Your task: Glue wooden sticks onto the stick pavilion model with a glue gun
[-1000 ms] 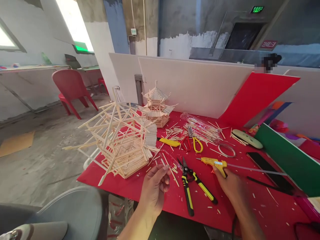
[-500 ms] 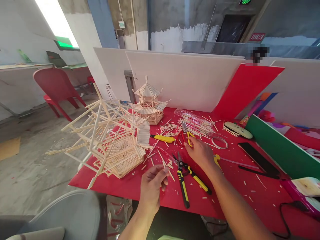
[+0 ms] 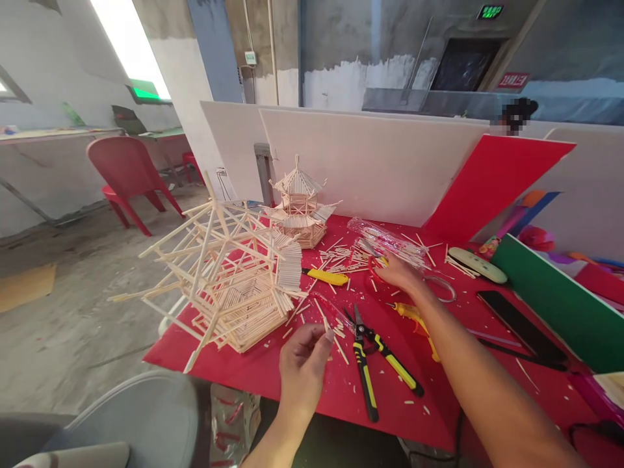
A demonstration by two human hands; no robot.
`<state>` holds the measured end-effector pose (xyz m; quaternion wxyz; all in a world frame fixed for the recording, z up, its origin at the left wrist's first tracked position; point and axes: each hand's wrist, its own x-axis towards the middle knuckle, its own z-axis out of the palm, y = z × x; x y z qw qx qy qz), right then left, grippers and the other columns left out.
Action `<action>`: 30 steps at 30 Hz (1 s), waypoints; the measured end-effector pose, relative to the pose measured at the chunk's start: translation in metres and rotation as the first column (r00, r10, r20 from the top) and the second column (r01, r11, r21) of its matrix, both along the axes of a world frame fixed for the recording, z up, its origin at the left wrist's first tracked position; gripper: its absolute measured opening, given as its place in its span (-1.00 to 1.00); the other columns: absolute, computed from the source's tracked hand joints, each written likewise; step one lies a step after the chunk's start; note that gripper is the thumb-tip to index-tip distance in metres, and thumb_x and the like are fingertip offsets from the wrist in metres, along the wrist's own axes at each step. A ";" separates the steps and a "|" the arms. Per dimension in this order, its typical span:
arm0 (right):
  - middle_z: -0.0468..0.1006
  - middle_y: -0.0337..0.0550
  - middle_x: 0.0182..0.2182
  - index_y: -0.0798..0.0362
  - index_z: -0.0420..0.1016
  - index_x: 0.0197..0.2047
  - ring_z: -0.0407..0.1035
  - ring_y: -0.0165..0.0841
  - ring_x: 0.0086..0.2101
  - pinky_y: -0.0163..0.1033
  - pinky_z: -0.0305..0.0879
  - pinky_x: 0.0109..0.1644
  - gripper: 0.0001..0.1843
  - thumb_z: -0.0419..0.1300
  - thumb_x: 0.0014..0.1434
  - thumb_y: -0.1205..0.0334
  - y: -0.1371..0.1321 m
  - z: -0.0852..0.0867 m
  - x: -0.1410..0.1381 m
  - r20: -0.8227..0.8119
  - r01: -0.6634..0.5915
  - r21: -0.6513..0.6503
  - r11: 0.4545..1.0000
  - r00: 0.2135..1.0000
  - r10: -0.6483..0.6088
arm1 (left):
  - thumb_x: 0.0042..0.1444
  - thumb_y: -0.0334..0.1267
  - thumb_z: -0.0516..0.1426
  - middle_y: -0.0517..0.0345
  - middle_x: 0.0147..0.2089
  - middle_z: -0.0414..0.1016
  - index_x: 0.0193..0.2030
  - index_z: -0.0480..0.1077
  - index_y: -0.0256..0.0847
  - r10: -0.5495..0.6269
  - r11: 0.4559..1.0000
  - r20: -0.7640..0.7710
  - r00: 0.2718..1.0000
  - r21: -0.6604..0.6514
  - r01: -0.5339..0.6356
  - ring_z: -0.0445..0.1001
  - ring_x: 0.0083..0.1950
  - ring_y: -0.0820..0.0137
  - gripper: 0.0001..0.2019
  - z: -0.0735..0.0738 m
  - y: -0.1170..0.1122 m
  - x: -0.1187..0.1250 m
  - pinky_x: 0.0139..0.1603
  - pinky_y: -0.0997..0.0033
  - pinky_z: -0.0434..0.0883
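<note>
My left hand (image 3: 305,357) is closed in a pinch near the table's front edge, with a short wooden stick (image 3: 326,322) between thumb and fingers. Farther out, my right hand (image 3: 397,272) closes around the pliers (image 3: 374,262) with red and yellow handles; its fingers hide most of the grips. Pruning shears (image 3: 365,351) lie spread between my arms, beside scattered stick offcuts. To the left stands a large open frame model (image 3: 229,279) of pale sticks. Behind it is a smaller finished-looking stick pavilion (image 3: 298,205).
A yellow utility knife (image 3: 327,277) lies by the frame model. Bagged sticks (image 3: 390,242) are at the back. On the right are a yellow glue gun (image 3: 414,318), a tape ring (image 3: 441,289), a black phone (image 3: 517,325) and a green board (image 3: 560,302).
My right hand has moved forward and closed around the pliers, whose handles have come together. My left hand keeps its pinch. The view has shifted slightly.
</note>
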<state>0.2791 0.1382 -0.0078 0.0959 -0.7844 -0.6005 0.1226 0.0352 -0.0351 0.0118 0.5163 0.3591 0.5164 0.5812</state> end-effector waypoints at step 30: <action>0.48 -0.07 -0.01 -0.07 0.26 0.19 0.43 -0.20 -0.03 -0.08 0.44 0.00 -0.48 0.23 0.18 0.11 -0.215 0.010 -0.094 -0.261 -0.412 0.324 0.852 0.826 0.499 | 0.17 -0.36 0.12 0.19 -0.44 0.41 -0.46 0.43 -0.21 0.067 0.910 -0.518 0.853 0.382 0.161 0.36 -0.43 0.44 -0.82 -0.009 -0.019 -0.015 -0.44 0.49 0.24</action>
